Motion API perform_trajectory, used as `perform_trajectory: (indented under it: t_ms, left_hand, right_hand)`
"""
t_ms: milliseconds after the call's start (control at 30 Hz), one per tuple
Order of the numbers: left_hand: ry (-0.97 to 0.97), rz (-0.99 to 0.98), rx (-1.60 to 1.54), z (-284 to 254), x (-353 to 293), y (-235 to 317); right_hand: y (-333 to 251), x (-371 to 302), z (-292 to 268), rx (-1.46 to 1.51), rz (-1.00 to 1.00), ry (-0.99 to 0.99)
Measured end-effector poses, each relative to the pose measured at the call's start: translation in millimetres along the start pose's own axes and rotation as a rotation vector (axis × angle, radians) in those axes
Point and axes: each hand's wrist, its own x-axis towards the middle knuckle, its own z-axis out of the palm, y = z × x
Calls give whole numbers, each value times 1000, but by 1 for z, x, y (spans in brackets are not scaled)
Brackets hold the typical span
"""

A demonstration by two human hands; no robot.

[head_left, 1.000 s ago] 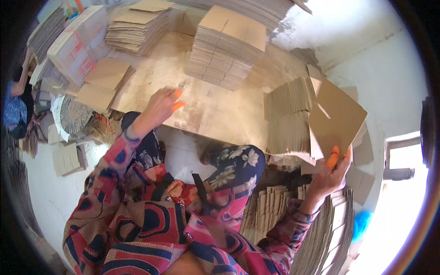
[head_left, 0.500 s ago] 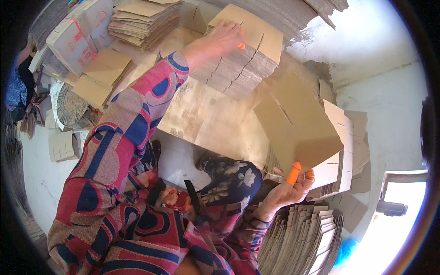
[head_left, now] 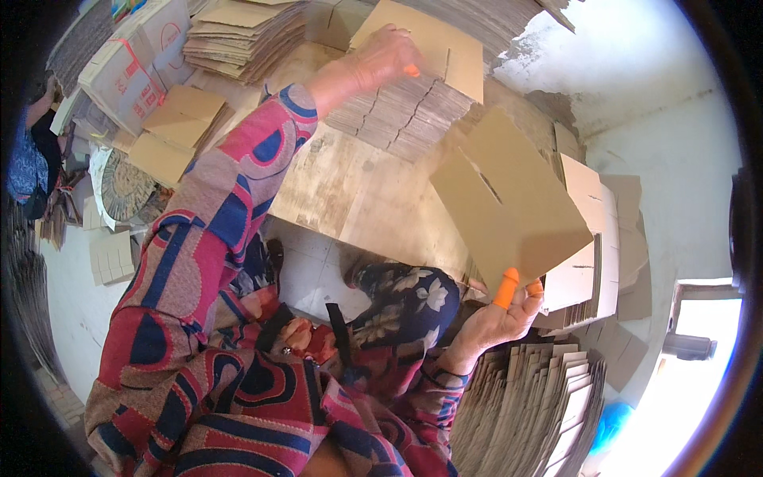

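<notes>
My left hand is at the left part of the top of a tall stack of slotted cardboard sheets. Its fingers are curled, with an orange cover on one; what lies under the fingertips is hidden. Lower right, my right hand, orange covers on the thumb and a finger, grips the bottom edge of a single brown cardboard sheet. This sheet is raised and tilted, with a slot cut in its upper left part.
The stack stands on a wooden tabletop. More slotted sheets lean at the right, and upright bundles fill the space below my right hand. Other cardboard piles and a white box sit at the far left.
My left hand has drawn back slightly toward the stack's near left edge, its fingers more curled. The sheet in my right hand has tilted a little; the whole view has shifted slightly.
</notes>
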Motion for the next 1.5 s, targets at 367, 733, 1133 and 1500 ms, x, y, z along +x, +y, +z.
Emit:
perform_trajectory:
  t_ms: [367, 733, 1133, 1500]
  left_hand:
    - [342, -140, -6, -48, 24, -4]
    - [306, 111, 365, -123, 20, 57]
    - [-271, -199, -366, -177, -91, 156]
    - [-363, -467, -487, -95, -117, 131]
  right_hand:
    - [-17, -8, -5, 58, 7, 33]
    - [-26, -10, -28, -240, -247, 124]
    - [-70, 8, -32, -648, -325, 92]
    - [-100, 33, 8, -214, -78, -321]
